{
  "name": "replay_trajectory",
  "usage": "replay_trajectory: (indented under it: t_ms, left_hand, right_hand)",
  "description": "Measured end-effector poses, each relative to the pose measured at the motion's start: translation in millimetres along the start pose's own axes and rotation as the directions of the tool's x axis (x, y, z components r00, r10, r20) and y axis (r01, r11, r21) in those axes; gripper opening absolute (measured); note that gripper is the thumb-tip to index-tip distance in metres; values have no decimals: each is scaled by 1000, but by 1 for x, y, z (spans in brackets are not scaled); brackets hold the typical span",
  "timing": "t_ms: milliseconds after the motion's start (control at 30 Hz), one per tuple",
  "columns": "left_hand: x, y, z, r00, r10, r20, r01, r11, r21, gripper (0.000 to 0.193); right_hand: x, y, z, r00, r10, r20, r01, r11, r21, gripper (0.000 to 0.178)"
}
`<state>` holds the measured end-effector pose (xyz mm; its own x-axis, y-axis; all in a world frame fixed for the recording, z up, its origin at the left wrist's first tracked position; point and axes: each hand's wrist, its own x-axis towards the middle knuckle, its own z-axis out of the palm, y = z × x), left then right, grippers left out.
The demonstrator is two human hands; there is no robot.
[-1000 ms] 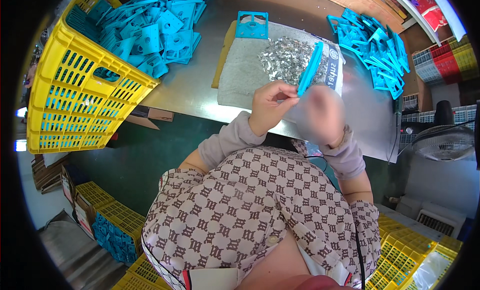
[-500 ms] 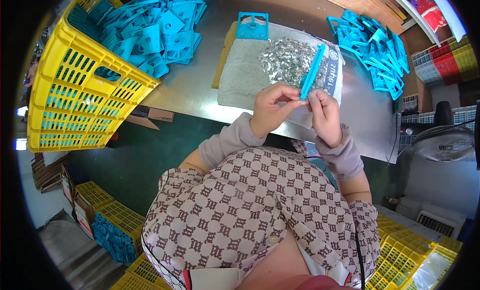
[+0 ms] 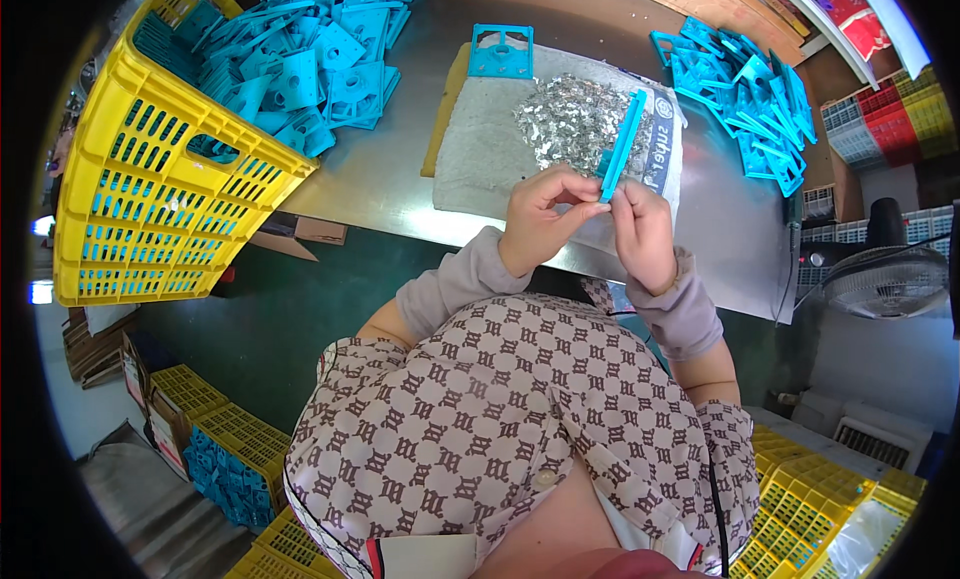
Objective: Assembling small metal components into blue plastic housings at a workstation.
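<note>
In front of my chest, my left hand (image 3: 543, 224) pinches the lower end of a blue plastic frame plate (image 3: 625, 144), held upright and seen edge-on. My right hand (image 3: 647, 237) is at the plate's lower right side, thumb and fingers pinched together against it. Whatever lies between those right fingertips is too small or hidden to make out. Just beyond the hands a heap of small shiny metal pieces (image 3: 570, 119) lies on a whitish woven sack (image 3: 470, 169). A single blue frame plate (image 3: 502, 70) rests at the sack's far left corner.
To the left stands a yellow slatted crate (image 3: 150, 214) beside a high pile of blue plates (image 3: 300, 84). Another blue pile (image 3: 745, 104) covers the right of the metal table (image 3: 375, 164). A fan (image 3: 885, 279) is beyond the table's right edge. More yellow crates (image 3: 235, 429) stand behind on the left.
My right hand has shifted slightly, its fingers moving a little down and left along the plate. The left hand still grips the plate in nearly the same place.
</note>
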<state>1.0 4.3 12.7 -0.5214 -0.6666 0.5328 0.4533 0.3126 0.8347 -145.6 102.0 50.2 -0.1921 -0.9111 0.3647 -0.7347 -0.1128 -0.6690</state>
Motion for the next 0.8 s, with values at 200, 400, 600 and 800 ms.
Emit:
replay_trajectory:
  t_ms: [200,400,600,800]
  left_hand:
    - [-4,-10,2,981,-187,-61,153,920,-360,28]
    - [-3,-9,0,976,-212,-55,179,918,-354,28]
    - [-2,-5,-3,998,-66,-13,65,996,-52,27]
    - [-3,-14,1,997,-26,-70,9,973,-233,28]
  right_hand:
    - [14,-16,-5,951,-290,-110,263,942,-209,14]
    - [11,-14,-4,918,-391,-65,345,868,-356,14]
    - [1,-9,7,997,-25,-67,19,996,-85,8]
    - [7,-21,3,993,47,-107,-35,992,118,8]
